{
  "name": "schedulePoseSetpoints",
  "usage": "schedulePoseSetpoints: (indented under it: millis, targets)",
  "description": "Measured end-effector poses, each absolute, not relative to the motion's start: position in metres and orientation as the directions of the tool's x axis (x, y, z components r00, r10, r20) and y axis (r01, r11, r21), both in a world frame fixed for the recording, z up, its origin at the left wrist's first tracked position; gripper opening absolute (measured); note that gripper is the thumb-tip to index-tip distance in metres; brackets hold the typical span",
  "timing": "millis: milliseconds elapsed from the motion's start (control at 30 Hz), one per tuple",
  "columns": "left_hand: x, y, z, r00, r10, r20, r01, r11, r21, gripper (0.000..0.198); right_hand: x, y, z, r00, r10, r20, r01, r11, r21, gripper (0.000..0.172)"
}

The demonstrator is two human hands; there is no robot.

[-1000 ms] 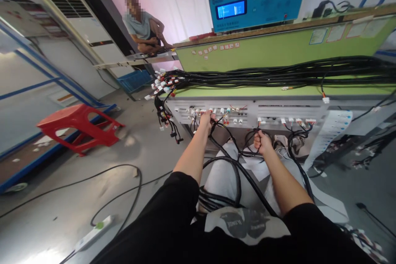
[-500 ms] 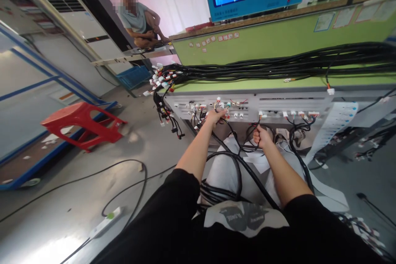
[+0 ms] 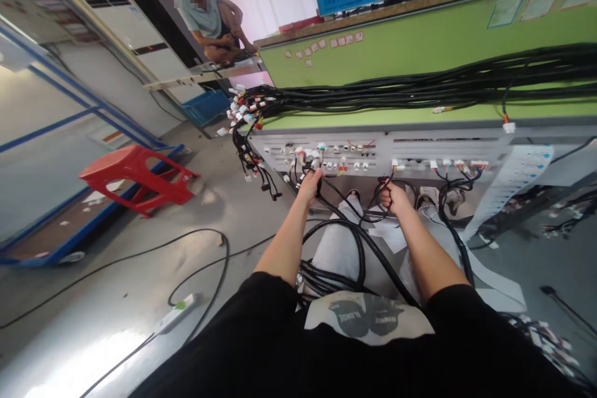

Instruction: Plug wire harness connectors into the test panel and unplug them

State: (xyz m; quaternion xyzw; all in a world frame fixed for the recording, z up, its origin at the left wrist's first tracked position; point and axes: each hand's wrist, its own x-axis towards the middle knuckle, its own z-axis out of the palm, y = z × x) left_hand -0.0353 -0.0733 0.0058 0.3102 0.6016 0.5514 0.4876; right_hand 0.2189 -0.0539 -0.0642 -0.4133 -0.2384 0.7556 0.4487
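The left hand (image 3: 310, 188) is up against the left part of the panel (image 3: 383, 158), its fingers drawn together and seemingly closed on the upper end of the thick cable (image 3: 382, 262) (the far fingertips are partly hidden, so the exact grip cannot be told). From there the cable's long axis slants down and rightward, back over the thighs (image 3: 333, 255) toward the body. A cluster of white plugs (image 3: 301, 154) lies just beyond the fingers, ahead and slightly left, so the left hand is clearly the nearer one. The right hand (image 3: 394, 198) sits well apart, below the panel's right section, curled into a loose fist that appears to hold a thin lead (image 3: 392, 174). That lead rises steeply from the fist to a seated connector (image 3: 394, 163) almost straight above it, while the cable passes between the two forearms.
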Motion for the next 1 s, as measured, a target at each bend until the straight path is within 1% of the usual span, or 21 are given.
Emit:
schedulePoseSetpoints:
  millis: [100, 167, 233, 300, 367, 433, 467, 533, 600, 667, 733, 767, 800, 833, 900, 933, 1000]
  targets:
    - [-0.024, -0.055, 0.005, -0.261, 0.916, -0.305, 0.035, 0.324, 0.945, 0.023, 0.219, -0.054, -0.064, -0.237, 0.871, -0.43, -0.45, -0.491, -0.746, 0.036]
    - [-0.018, -0.048, 0.008, -0.239, 0.882, -0.406, 0.142, 0.445, 0.884, 0.02, 0.221, -0.054, -0.065, -0.22, 0.873, -0.436, -0.427, -0.488, -0.761, 0.035]
    - [-0.017, -0.051, 0.01, -0.219, 0.869, -0.444, 0.224, 0.487, 0.844, 0.017, 0.223, -0.053, -0.066, -0.213, 0.877, -0.431, -0.397, -0.481, -0.782, 0.034]
    - [-0.017, -0.061, 0.009, -0.191, 0.904, -0.382, 0.308, 0.425, 0.851, 0.014, 0.225, -0.053, -0.068, -0.22, 0.881, -0.419, -0.359, -0.473, -0.805, 0.033]
    - [-0.016, -0.073, 0.006, -0.185, 0.945, -0.269, 0.418, 0.323, 0.849, 0.013, 0.225, -0.053, -0.07, -0.229, 0.885, -0.406, -0.315, -0.462, -0.829, 0.032]
    - [-0.012, -0.083, 0.0, -0.204, 0.961, -0.186, 0.504, 0.266, 0.822, 0.019, 0.225, -0.055, -0.071, -0.229, 0.89, -0.395, -0.27, -0.448, -0.852, 0.031]
    - [-0.01, -0.086, -0.002, -0.223, 0.961, -0.164, 0.507, 0.258, 0.823, 0.021, 0.225, -0.055, -0.072, -0.225, 0.893, -0.391, -0.25, -0.44, -0.862, 0.03]
    - [-0.009, -0.092, -0.005, -0.261, 0.951, -0.166, 0.423, 0.267, 0.866, 0.022, 0.224, -0.056, -0.074, -0.215, 0.898, -0.384, -0.217, -0.427, -0.878, 0.029]
    - [-0.014, -0.095, -0.004, -0.238, 0.939, -0.248, 0.287, 0.312, 0.905, 0.015, 0.222, -0.056, -0.075, -0.205, 0.901, -0.382, -0.198, -0.421, -0.885, 0.03]
    - [-0.027, -0.093, 0.001, -0.105, 0.913, -0.395, 0.138, 0.407, 0.903, 0.008, 0.22, -0.056, -0.075, -0.201, 0.9, -0.386, -0.191, -0.423, -0.886, 0.031]
    - [-0.043, -0.084, 0.008, 0.088, 0.859, -0.505, -0.064, 0.511, 0.857, 0.019, 0.217, -0.056, -0.076, -0.203, 0.897, -0.393, -0.194, -0.431, -0.881, 0.032]
    - [-0.048, -0.076, 0.01, 0.157, 0.836, -0.525, -0.179, 0.547, 0.818, 0.024, 0.216, -0.056, -0.075, -0.211, 0.895, -0.394, -0.199, -0.434, -0.879, 0.032]
    - [-0.051, -0.067, 0.011, 0.191, 0.825, -0.532, -0.278, 0.566, 0.776, 0.027, 0.215, -0.056, -0.075, -0.221, 0.892, -0.394, -0.207, -0.437, -0.875, 0.032]
    - [-0.051, -0.056, 0.011, 0.19, 0.816, -0.546, -0.346, 0.576, 0.741, 0.027, 0.215, -0.056, -0.075, -0.23, 0.89, -0.393, -0.218, -0.441, -0.871, 0.033]
    - [-0.041, -0.034, 0.006, 0.159, 0.802, -0.576, -0.398, 0.586, 0.706, 0.023, 0.217, -0.056, -0.074, -0.237, 0.889, -0.393, -0.242, -0.445, -0.862, 0.034]
    - [-0.032, -0.025, 0.003, 0.127, 0.805, -0.579, -0.402, 0.575, 0.712, 0.02, 0.218, -0.055, -0.074, -0.233, 0.889, -0.395, -0.25, -0.447, -0.859, 0.035]
    - [-0.012, -0.01, -0.003, 0.028, 0.844, -0.535, -0.412, 0.498, 0.763, 0.018, 0.22, -0.055, -0.074, -0.216, 0.889, -0.403, -0.255, -0.45, -0.856, 0.035]
